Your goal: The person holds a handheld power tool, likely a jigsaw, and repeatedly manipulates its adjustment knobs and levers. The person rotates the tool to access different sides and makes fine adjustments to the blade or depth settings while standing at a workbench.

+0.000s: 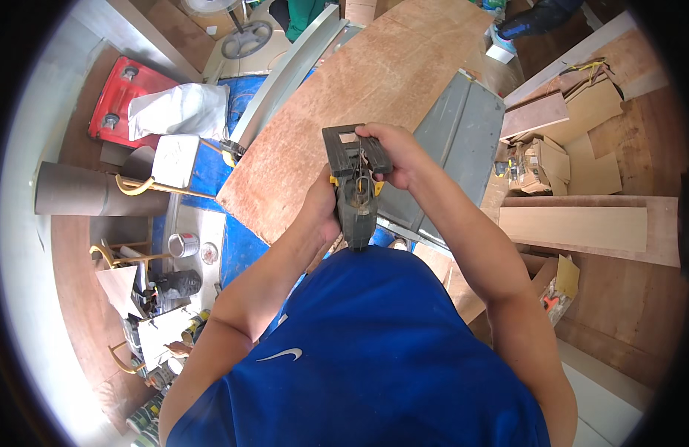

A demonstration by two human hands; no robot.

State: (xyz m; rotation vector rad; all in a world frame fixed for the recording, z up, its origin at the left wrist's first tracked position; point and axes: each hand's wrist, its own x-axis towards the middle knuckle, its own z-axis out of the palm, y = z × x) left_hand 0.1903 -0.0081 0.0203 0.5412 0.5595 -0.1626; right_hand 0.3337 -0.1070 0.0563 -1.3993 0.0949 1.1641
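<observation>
A black cordless jigsaw (358, 207) is held up close to my body, its slotted base plate facing up and its narrow blade showing by the plate. My left hand (324, 204) wraps around the tool's body from the left. With thumb and fingers my right hand (393, 152) grips the right edge of the base plate. Beyond and partly below the tool lies a large plywood sheet (344, 89), slanting away to the upper right. A grey panel (453, 145) lies along the sheet's right side.
Left stand a red wheeled platform (112, 106), a yellow-legged stool (176, 162), a grey roll (98, 190) and an open can (183, 245). A long metal channel (283, 78) runs along the sheet. Right are boards (573, 229) and cardboard (537, 162). Two people (305, 17) (531, 25) are partly visible at the top.
</observation>
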